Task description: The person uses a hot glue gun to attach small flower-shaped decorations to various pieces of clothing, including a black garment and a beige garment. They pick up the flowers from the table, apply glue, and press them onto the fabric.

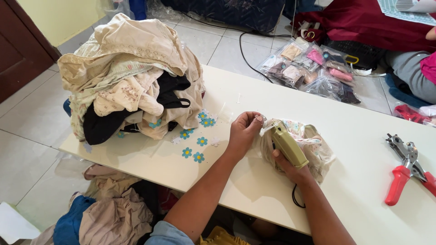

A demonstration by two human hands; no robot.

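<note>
From my remote seat, left to right. A heap of cream and black garments (131, 77) sits on the left end of the white table (354, 136). Just beside its right foot lie small blue flower appliqués (199, 141), scattered flat on the table. My left hand (243, 131) comes next, its grip pinched shut on the edge of a small pale floral garment (313, 145); what exactly sits between the fingertips is too small to tell. My right hand (290, 165) lies under and behind that garment, its grip clenched around a green tagging gun (288, 145) whose nose points up and left toward the left fingertips. The garment is bunched around both, resting on the table near its middle. Well apart, at the right edge, red-handled punch pliers (406, 170) lie flat. Beyond the table, clear bags of folded items (313, 68) rest on the tiled floor.
</note>
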